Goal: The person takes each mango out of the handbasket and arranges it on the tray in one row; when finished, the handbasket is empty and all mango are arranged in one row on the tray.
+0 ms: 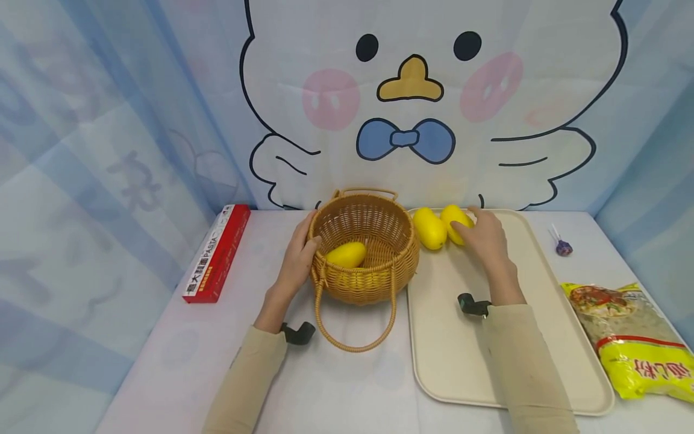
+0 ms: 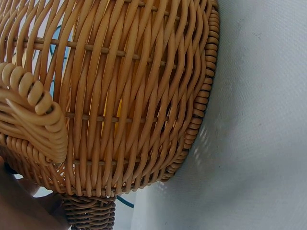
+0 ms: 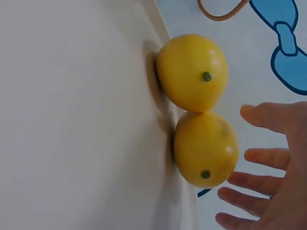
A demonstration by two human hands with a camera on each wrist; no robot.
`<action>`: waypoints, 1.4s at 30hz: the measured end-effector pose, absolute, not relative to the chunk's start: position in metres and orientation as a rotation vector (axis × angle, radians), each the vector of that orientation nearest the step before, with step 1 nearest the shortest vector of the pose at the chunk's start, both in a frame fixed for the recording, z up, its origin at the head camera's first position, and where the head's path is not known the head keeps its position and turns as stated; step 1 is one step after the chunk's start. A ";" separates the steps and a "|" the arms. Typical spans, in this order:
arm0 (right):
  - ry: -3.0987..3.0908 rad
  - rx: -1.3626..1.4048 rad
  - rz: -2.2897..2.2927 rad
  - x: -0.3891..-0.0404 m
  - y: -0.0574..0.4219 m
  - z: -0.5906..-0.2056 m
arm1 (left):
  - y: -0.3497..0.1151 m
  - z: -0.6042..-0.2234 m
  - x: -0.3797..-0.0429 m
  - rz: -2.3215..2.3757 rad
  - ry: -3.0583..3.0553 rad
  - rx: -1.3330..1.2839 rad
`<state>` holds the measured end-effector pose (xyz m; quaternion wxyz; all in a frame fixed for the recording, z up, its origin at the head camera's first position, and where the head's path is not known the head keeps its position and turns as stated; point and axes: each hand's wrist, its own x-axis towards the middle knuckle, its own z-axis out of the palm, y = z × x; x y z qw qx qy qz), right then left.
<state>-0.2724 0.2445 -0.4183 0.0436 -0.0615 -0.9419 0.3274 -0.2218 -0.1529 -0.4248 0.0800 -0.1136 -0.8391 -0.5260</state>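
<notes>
A round wicker basket (image 1: 363, 283) with its front handle folded down stands mid-table, one yellow mango-like fruit (image 1: 347, 255) lying inside. My left hand (image 1: 297, 253) holds the basket's left side, thumb at the rim; in the left wrist view the woven wall (image 2: 129, 105) fills most of the picture. Two more yellow fruits, the left one (image 1: 430, 229) and the right one (image 1: 456, 224), lie touching at the far left of a beige tray (image 1: 450, 337). My right hand (image 1: 485, 235) is beside the right fruit; the right wrist view shows its fingers (image 3: 268, 158) spread, without a grip on it.
On the left lies a red and white pasta box (image 1: 217, 253). To the right of the tray are a wrapped lollipop (image 1: 563, 247) and a yellow-printed food bag (image 1: 634, 337) near the tray's edge. A printed curtain (image 1: 406, 175) hangs behind the table.
</notes>
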 end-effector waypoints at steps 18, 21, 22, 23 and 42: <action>-2.624 -0.002 1.162 -0.253 0.209 -0.380 | -0.155 -0.424 -0.223 -1.556 -2.496 -0.353; -2.595 0.045 1.200 -0.251 0.199 -0.379 | -0.155 -0.426 -0.223 -1.553 -2.495 -0.345; -2.583 0.069 1.214 -0.251 0.196 -0.379 | -0.155 -0.426 -0.223 -1.553 -2.495 -0.344; -2.573 0.094 1.224 -0.250 0.193 -0.379 | -0.155 -0.427 -0.223 -1.553 -2.495 -0.348; -2.562 0.477 1.227 -0.232 0.141 -0.367 | -0.154 -0.428 -0.223 -1.578 -2.490 -0.357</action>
